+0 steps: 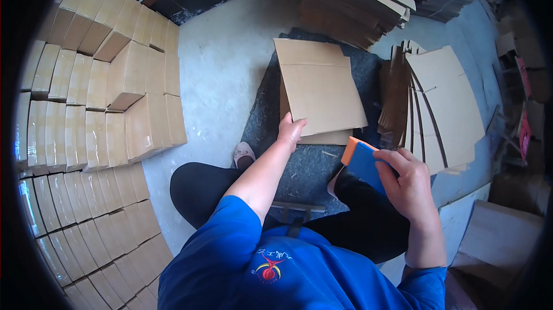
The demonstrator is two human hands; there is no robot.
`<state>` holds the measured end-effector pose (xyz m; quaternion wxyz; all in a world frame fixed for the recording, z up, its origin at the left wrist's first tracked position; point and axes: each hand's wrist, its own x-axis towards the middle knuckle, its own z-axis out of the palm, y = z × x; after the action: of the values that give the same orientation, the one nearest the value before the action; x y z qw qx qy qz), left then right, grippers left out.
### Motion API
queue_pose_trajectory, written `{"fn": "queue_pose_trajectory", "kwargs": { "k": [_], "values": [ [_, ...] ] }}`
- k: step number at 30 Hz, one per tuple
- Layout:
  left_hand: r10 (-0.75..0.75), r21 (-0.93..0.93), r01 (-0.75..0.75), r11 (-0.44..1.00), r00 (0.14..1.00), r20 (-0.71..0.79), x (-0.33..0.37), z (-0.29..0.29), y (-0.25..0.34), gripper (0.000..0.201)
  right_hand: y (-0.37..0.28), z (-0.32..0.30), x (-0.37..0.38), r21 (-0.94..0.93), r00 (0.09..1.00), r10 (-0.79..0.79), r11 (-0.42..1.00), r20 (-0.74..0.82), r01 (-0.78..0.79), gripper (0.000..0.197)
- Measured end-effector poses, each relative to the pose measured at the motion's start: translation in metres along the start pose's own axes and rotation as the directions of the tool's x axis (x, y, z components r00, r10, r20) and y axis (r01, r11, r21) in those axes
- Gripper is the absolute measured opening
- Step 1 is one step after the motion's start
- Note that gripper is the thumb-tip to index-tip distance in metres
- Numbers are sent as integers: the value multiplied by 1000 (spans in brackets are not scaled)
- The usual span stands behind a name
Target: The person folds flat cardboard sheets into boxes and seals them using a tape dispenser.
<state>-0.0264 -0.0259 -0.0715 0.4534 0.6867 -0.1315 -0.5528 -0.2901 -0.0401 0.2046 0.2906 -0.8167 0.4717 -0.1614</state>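
Observation:
A flat folded cardboard box (322, 88) tilts up in front of me over a dark mat (311, 171). My left hand (292, 131) is closed on its near edge, towards the left corner. Close to my right knee, my right hand (406, 183) has its fingers closed on a flat blue piece with an orange edge (364, 165). That piece is partly covered by the hand, and its exact kind cannot be made out. A small gap separates it from the box's near right corner.
Taped cartons (147, 120) are stacked high along my left. A fanned bundle of flat cardboard boxes (446, 102) stands at the right. More flattened cardboard (351, 4) is piled at the far side. Pale floor (216, 62) lies between the cartons and the mat.

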Motion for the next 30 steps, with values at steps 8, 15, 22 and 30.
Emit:
{"fn": "queue_pose_trajectory", "kwargs": {
  "k": [8,15,22,30],
  "values": [
    [447,664,-488,567,859,249,-135,3,48,59,-12,56,91,-401,903,133,915,409,47,42],
    [310,691,-437,575,899,310,-166,-2,11,61,15,128,118,-384,804,314,916,505,-116,67],
    [94,171,-159,972,937,336,-105,4,40,48,46,135,123,-222,794,292,954,533,-201,68],
    [438,394,-495,774,869,232,-95,3,29,40,50,126,121,-131,817,264,964,512,-230,56]
  ]
}}
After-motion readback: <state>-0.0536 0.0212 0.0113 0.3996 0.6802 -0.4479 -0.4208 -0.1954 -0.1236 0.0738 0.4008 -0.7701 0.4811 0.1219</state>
